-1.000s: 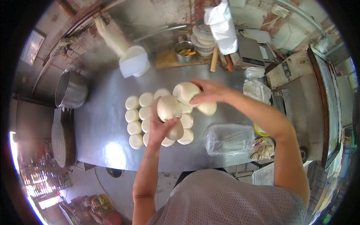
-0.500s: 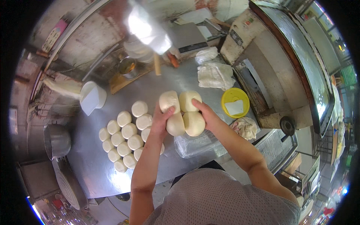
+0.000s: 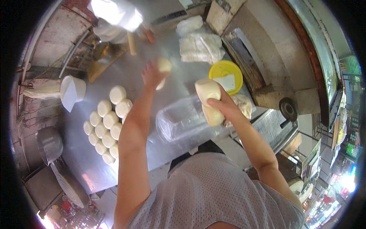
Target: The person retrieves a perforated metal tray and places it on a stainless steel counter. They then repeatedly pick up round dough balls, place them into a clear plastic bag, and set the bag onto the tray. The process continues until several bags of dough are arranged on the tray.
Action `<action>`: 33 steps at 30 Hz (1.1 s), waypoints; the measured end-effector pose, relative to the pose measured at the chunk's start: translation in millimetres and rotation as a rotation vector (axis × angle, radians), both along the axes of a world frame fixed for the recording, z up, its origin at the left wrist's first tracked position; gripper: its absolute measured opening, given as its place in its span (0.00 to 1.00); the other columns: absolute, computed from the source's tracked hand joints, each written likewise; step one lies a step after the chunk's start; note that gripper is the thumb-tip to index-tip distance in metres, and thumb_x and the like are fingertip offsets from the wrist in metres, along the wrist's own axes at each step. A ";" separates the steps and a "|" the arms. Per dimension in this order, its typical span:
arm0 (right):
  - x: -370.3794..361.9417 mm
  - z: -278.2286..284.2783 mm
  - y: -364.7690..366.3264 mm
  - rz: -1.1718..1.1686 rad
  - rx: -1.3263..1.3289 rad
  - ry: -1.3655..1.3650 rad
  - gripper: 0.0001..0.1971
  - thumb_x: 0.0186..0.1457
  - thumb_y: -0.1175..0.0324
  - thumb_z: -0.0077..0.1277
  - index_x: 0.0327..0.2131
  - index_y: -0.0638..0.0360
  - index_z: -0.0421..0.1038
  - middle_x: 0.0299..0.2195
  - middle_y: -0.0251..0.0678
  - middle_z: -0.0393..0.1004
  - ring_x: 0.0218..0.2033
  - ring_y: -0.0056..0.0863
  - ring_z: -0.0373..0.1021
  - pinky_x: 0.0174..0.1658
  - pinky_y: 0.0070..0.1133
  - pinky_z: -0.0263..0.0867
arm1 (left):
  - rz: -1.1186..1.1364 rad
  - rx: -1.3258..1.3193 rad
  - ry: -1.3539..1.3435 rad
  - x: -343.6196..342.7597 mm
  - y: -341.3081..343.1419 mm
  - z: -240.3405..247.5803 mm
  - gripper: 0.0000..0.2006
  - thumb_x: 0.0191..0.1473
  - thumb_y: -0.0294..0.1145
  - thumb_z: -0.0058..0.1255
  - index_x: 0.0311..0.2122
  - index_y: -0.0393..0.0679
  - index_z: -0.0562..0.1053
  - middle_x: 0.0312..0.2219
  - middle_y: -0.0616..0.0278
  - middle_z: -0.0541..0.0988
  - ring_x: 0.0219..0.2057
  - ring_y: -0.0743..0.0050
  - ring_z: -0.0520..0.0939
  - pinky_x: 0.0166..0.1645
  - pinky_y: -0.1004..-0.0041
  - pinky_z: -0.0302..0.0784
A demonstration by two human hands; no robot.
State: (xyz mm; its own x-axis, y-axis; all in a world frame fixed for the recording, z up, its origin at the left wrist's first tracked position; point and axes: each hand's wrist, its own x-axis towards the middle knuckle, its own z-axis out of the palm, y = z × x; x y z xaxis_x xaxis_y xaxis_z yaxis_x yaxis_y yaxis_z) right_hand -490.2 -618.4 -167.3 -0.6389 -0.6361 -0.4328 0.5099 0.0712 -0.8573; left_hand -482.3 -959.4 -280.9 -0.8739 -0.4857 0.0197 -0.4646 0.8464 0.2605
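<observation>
My right hand (image 3: 224,105) is closed round two pale, rounded dough buns, an upper bun (image 3: 207,91) and a lower bun (image 3: 213,115), held pressed together above the table. My left hand (image 3: 153,73) reaches over the far middle of the table, blurred by motion. It has two more buns at its right side: a far bun (image 3: 164,65) and a near one (image 3: 161,84) partly hidden by the wrist. Several flat-topped dough buns (image 3: 110,120) stand in close rows on the left of the metal table (image 3: 85,168); my left forearm hides some of them.
Clear plastic sheeting (image 3: 179,118) lies in front of me. A yellow lid (image 3: 234,68), folded white cloths (image 3: 201,47) and a crumpled cloth (image 3: 243,107) are at the right. A white tub (image 3: 78,89) and a metal pot (image 3: 49,143) stand at the left.
My hands have parted, each with two buns. The left has moved away toward the far side of the table; the right has moved to the right. The view has shifted.
</observation>
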 end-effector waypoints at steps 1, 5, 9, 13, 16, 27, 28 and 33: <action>2.6 8.3 -3.0 0.118 0.123 0.211 0.43 0.51 0.62 0.67 0.68 0.51 0.57 0.58 0.44 0.72 0.56 0.40 0.73 0.57 0.37 0.70 | -0.018 -0.192 0.123 5.8 10.0 13.7 0.45 0.48 0.47 0.69 0.68 0.49 0.60 0.61 0.46 0.71 0.56 0.39 0.77 0.60 0.49 0.74; 25.6 -0.6 -34.4 0.532 0.262 0.953 0.46 0.40 0.56 0.73 0.64 0.49 0.62 0.51 0.45 0.73 0.51 0.43 0.74 0.54 0.40 0.69 | 0.145 0.399 0.151 78.9 24.3 57.3 0.36 0.54 0.44 0.63 0.65 0.48 0.64 0.58 0.50 0.75 0.54 0.46 0.79 0.57 0.51 0.77; 45.0 -50.4 -50.9 0.690 0.203 1.339 0.41 0.39 0.53 0.71 0.58 0.49 0.66 0.42 0.40 0.73 0.46 0.43 0.73 0.47 0.41 0.68 | 0.636 1.647 0.108 182.5 103.5 69.6 0.28 0.63 0.46 0.55 0.63 0.42 0.67 0.53 0.62 0.77 0.51 0.69 0.79 0.52 0.61 0.77; 65.0 -85.5 -59.6 0.810 0.269 1.530 0.42 0.38 0.53 0.72 0.59 0.47 0.67 0.43 0.40 0.73 0.48 0.42 0.72 0.50 0.41 0.66 | 0.597 1.655 0.164 215.0 132.5 32.4 0.29 0.63 0.48 0.54 0.63 0.43 0.66 0.54 0.63 0.76 0.54 0.69 0.77 0.56 0.64 0.73; 71.2 -80.9 -56.2 0.867 0.276 1.578 0.45 0.36 0.57 0.73 0.61 0.49 0.65 0.48 0.43 0.72 0.52 0.43 0.69 0.53 0.39 0.64 | 0.605 1.639 0.190 222.0 141.5 9.3 0.31 0.62 0.49 0.55 0.65 0.43 0.65 0.55 0.63 0.75 0.56 0.68 0.75 0.59 0.63 0.71; 76.9 -81.3 6.0 0.589 0.602 0.942 0.46 0.45 0.68 0.67 0.67 0.62 0.54 0.63 0.53 0.61 0.64 0.56 0.58 0.67 0.41 0.56 | 0.606 1.450 0.216 215.5 172.4 1.7 0.35 0.59 0.39 0.58 0.68 0.38 0.61 0.57 0.51 0.75 0.56 0.61 0.76 0.58 0.63 0.72; 78.5 -77.0 2.6 0.587 0.622 0.946 0.45 0.45 0.68 0.67 0.66 0.62 0.55 0.62 0.52 0.61 0.63 0.56 0.59 0.67 0.41 0.57 | 0.583 1.423 0.199 213.5 172.9 6.8 0.36 0.59 0.38 0.58 0.69 0.37 0.60 0.58 0.51 0.75 0.58 0.61 0.75 0.59 0.65 0.70; 88.1 -69.2 2.6 0.480 0.579 1.037 0.39 0.46 0.70 0.65 0.63 0.61 0.61 0.61 0.51 0.63 0.61 0.54 0.61 0.64 0.41 0.60 | 0.546 1.271 0.249 215.5 173.8 11.6 0.34 0.60 0.35 0.58 0.68 0.34 0.61 0.56 0.50 0.77 0.58 0.65 0.75 0.62 0.68 0.68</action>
